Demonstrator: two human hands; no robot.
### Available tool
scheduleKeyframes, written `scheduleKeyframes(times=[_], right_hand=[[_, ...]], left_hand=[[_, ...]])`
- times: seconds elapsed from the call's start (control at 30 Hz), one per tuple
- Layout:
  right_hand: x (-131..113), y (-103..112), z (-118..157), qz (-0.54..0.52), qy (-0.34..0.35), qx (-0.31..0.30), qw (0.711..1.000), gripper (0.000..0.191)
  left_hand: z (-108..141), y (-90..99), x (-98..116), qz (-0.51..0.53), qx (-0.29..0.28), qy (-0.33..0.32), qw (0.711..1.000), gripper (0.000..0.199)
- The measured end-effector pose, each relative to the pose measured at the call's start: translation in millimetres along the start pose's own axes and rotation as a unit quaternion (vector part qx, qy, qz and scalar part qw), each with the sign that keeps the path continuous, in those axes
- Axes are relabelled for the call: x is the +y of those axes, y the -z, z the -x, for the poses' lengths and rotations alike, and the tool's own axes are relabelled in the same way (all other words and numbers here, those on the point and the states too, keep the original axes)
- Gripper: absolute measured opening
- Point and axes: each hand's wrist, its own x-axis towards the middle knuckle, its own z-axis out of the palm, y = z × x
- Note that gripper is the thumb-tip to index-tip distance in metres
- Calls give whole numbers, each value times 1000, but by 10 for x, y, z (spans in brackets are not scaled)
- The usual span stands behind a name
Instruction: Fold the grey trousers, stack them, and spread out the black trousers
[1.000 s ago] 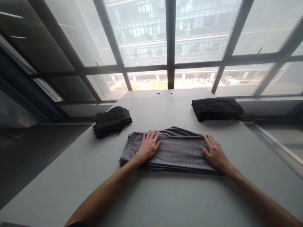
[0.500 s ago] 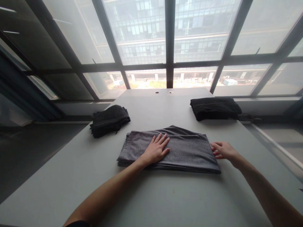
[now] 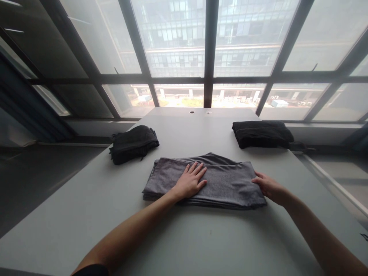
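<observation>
A folded grey cloth lies across the middle of the white table, its layers stacked and a loose corner peaking at the back edge. My left hand rests flat on top of it, left of centre, fingers spread. At the cloth's right end, my right hand grips the edge, thumb on top and the other fingers partly hidden beside and under it.
A folded black cloth lies at the table's left edge. Another black folded cloth sits at the back right, reaching the edge. Tall windows stand behind the table.
My right hand has moved slightly left onto the grey cloth's right edge and taken hold of it; that end is now a little bent. My left hand stays in place.
</observation>
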Motion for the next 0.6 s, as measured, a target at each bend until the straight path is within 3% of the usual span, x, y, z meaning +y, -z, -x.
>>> scheduleKeyframes(times=[0.1,0.2,0.3,0.4,0.5,0.53,0.6], right_hand=[[-205,-98,80,-32,20,-40,998,58],[-513,-334,167,-35,43,-43,998,58],[-836,-725,217,-28,75,-67,995,52],[-1074,-1203,189,-27,113,-92,989,41],[-1197,-1708,85,-2,164,-109,980,33],[-1217,-1878,37,10,175,-115,978,32],[-1226,-2220,-67,28,182,-129,974,31]], left_hand=[[2,0,-3,9,0,2,1000,66],[11,14,4,29,0,2,1000,64],[9,53,11,69,9,8,998,60],[-8,144,-16,165,59,34,984,55],[24,338,-92,352,139,79,922,45],[61,429,-124,431,155,103,883,42],[178,637,-188,595,160,165,770,40]])
